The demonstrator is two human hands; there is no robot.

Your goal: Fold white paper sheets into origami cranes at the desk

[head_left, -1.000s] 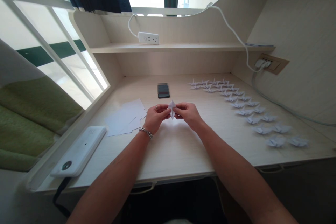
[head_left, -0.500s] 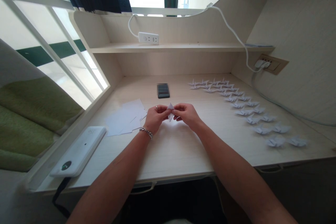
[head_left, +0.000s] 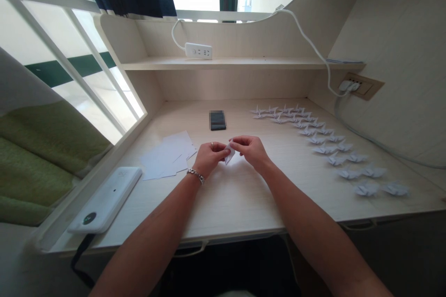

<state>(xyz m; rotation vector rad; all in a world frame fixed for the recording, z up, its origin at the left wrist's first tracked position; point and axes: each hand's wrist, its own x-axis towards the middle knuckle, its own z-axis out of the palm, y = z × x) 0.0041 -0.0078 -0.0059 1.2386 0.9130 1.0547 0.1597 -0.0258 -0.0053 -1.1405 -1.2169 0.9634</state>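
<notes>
The left hand (head_left: 209, 158) and right hand (head_left: 251, 151) keep their grip closed on a small folded white paper (head_left: 229, 154) above the tabletop (head_left: 237, 206), with many finished paper cranes (head_left: 325, 150) in rows and loose white sheets (head_left: 163, 160) left unfolded.

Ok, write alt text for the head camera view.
The left hand and right hand pinch a folded white paper above a pale desk, with rows of white origami cranes to the right and loose white paper sheets to the left.

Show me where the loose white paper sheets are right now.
In the head view, the loose white paper sheets lie on the desk, just left of the left hand, with a dark rectangular device beyond them to the right.
</notes>
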